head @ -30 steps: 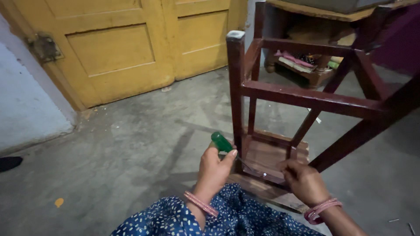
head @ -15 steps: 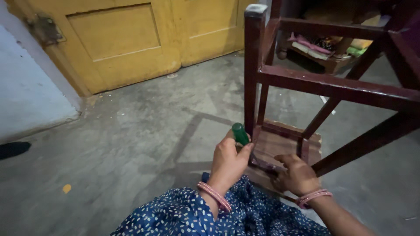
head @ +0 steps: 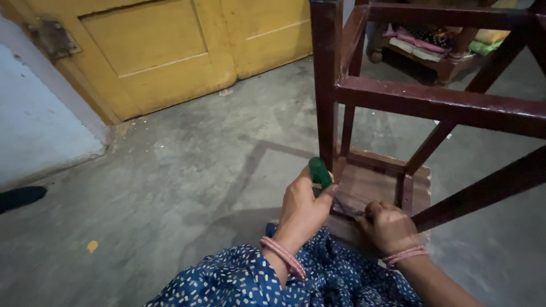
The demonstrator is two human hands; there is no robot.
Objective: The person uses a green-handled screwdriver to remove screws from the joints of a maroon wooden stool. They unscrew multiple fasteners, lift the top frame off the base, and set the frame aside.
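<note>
The green-handled screwdriver point(head: 320, 173) is in my left hand point(head: 301, 207), fingers wrapped tight around the handle; its thin shaft slants down toward the underside of the dark red wooden stool point(head: 398, 108), which stands upside down on the grey floor point(head: 170, 187). My right hand point(head: 388, 226) rests curled on the seat frame, just beside the shaft tip; whether it pinches something I cannot tell. My blue dotted cloth point(head: 273, 281) lies below, the yellow door point(head: 153, 51) behind

Home room, bare concrete floor point(head: 182, 170), yellow wooden door point(head: 165, 51), cluttered low shelf point(head: 438, 48)
</note>
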